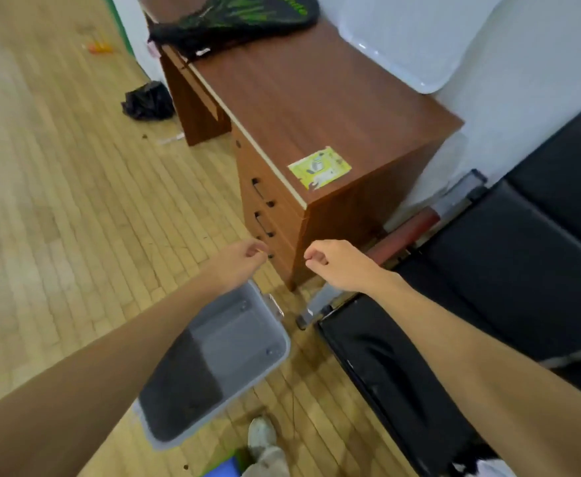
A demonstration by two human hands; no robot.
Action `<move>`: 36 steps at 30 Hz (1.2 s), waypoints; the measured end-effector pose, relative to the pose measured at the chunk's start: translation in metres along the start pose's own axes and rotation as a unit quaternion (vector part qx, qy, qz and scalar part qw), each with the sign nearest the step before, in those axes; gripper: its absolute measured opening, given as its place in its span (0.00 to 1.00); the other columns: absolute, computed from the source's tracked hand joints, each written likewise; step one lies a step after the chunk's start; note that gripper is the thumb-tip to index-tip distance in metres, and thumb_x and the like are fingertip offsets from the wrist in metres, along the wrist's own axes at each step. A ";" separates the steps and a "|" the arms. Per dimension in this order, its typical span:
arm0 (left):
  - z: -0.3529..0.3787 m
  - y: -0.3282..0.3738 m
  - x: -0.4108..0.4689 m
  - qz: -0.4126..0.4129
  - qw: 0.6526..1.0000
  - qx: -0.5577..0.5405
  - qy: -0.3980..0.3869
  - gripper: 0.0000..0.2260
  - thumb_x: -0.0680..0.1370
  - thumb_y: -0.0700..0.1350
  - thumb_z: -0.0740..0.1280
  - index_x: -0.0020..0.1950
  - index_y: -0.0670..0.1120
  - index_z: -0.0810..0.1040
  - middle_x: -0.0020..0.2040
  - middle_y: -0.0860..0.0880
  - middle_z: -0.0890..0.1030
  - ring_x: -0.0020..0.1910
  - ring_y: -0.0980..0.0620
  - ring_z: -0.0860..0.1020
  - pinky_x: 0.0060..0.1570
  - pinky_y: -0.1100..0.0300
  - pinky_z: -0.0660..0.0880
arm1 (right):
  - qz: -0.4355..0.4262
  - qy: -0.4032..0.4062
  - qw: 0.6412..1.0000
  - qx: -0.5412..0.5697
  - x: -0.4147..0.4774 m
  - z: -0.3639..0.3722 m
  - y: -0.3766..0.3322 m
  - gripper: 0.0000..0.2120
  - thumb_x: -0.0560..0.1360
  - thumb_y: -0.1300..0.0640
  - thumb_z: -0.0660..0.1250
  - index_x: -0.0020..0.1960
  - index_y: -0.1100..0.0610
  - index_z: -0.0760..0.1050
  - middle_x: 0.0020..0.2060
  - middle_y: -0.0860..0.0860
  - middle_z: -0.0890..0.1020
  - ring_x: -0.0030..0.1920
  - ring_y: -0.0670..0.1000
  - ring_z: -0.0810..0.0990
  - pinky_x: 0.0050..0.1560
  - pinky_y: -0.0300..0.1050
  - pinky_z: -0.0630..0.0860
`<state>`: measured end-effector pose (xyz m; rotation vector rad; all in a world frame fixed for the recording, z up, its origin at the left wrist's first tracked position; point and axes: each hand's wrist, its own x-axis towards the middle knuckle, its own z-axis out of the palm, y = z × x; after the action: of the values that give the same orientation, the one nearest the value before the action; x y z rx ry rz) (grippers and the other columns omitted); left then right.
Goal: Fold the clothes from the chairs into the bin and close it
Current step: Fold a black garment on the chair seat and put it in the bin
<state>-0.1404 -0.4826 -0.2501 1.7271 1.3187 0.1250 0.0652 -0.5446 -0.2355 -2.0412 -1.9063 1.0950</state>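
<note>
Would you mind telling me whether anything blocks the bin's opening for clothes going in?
Nothing visible does. The bin stands uncovered, and the dark fabric lies low inside it. Only the person's left forearm crosses above it in this view.

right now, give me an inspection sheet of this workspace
surface: pale wooden plank floor, small bits scattered on it
job's things: open grey plastic bin on the floor, something dark in its near half; white plastic lid leaning on the wall atop the brown wooden desk; black padded chairs, cannot tell if clothes lie on them
clutter: black plastic bag and small orange item on the floor; black-and-green fabric item on the desk
hands: left hand and right hand curled, holding nothing
cables: nothing seen
surroundings: white wall
</note>
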 end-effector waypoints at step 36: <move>0.484 0.217 -0.020 0.324 0.808 0.235 -0.432 0.08 0.80 0.53 0.63 0.56 0.57 0.79 0.53 0.57 0.80 0.54 0.60 0.77 0.56 0.61 0.73 | 0.490 0.340 0.785 0.171 -0.402 0.152 0.366 0.15 0.81 0.55 0.59 0.59 0.62 0.76 0.56 0.56 0.77 0.54 0.57 0.77 0.56 0.50 0.75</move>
<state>0.2801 -0.7864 -0.3615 2.1832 0.0434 -0.5943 0.3001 -1.0347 -0.3866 -2.6566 -0.2188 0.5505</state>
